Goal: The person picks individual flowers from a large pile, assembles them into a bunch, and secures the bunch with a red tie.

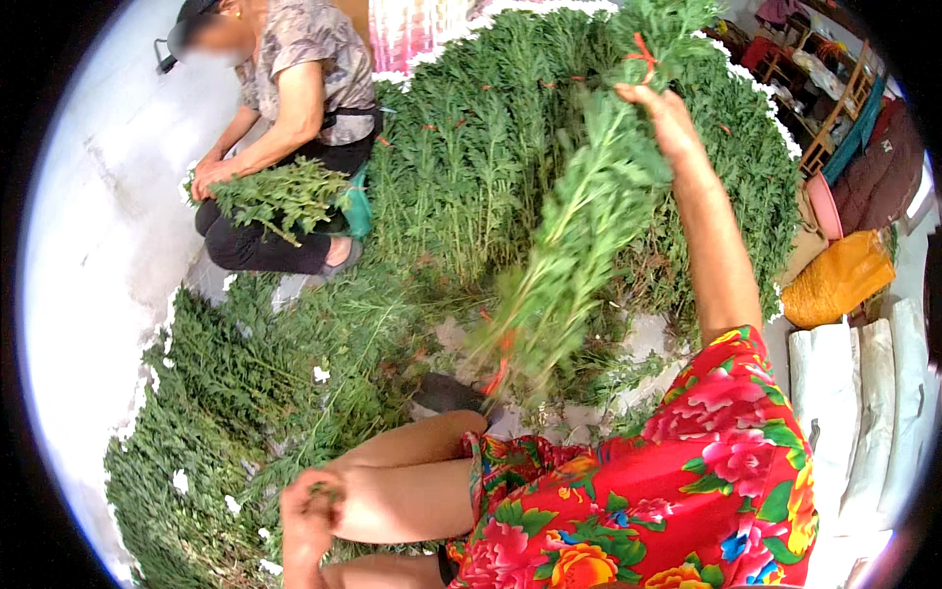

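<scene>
My right hand (665, 116) is raised at the upper right, its fingers closed round a long bunch of leafy chrysanthemum stems (599, 206). A red tie (642, 54) circles the bunch near the hand, and another red tie (500, 368) is at its lower end. The bunch hangs slantwise toward my knees and is smeared by motion. Beside my knee at the lower left, my left hand (309, 506) is curled closed. A bit of something dark green shows between its fingers, too small to name. Cut stems (226, 393) with white blooms lie in a heap beyond that hand.
Tied bunches (481, 147) stand packed along the back. At the upper left a crouching person (294, 98) holds leafy stems (280, 196). To the right are an orange sack (839, 280), a pink basin (824, 206) and long white rolls (824, 393). Loose leaves litter the floor (648, 339).
</scene>
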Motion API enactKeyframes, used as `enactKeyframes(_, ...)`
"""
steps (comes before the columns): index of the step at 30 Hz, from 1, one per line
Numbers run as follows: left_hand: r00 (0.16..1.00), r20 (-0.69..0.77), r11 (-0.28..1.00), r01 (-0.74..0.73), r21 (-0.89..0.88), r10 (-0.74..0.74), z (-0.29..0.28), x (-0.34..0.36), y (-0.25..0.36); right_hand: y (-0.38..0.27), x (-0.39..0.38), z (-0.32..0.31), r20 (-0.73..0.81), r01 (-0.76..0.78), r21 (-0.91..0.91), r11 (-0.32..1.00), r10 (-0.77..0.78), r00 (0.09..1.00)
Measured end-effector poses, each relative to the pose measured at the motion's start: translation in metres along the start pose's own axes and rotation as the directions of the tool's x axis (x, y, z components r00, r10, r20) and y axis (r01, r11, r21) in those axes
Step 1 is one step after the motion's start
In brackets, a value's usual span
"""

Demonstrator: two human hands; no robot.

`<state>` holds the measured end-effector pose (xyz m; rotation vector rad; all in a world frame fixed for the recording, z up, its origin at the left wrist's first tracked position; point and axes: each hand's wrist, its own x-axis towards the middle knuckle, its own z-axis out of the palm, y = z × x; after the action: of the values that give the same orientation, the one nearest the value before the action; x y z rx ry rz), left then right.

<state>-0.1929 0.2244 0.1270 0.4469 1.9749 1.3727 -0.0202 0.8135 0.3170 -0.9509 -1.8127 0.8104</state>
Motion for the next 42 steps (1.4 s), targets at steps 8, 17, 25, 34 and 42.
enactKeyframes(8, 0.789, -0.457, 0.896, 0.441, -0.041, -0.409, -0.141, 0.002, -0.068, 0.146, 0.201, -0.162, -0.278, -0.167, -0.46, 0.872, 0.038, 0.96)
enactKeyframes(17, 0.944, -0.229, 0.905, 0.301, 0.301, -0.238, -0.158, -0.032, -0.188, 0.402, 0.132, -0.095, -0.238, -0.426, -0.81, 0.402, 0.439, 0.866)
enactKeyframes(25, 0.859, -0.285, 0.877, 0.47, 0.105, -0.426, -0.097, -0.087, -0.182, 0.379, 0.229, -0.142, -0.132, -0.124, -0.987, -0.104, 0.072, 0.989)
enactKeyframes(34, 1.0, -0.008, 0.925, 0.019, 0.38, -0.017, 0.015, -0.264, -0.14, 0.096, -0.055, 0.174, 0.373, 0.837, -0.002, 0.547, -0.776, 0.508)
enactKeyframes(42, 0.979, -0.2, 0.994, -0.061, -0.088, 0.043, 0.092, -0.335, -0.159, -0.121, -0.368, 0.321, 0.577, 0.59, 0.804, 0.074, -0.337, -0.744)
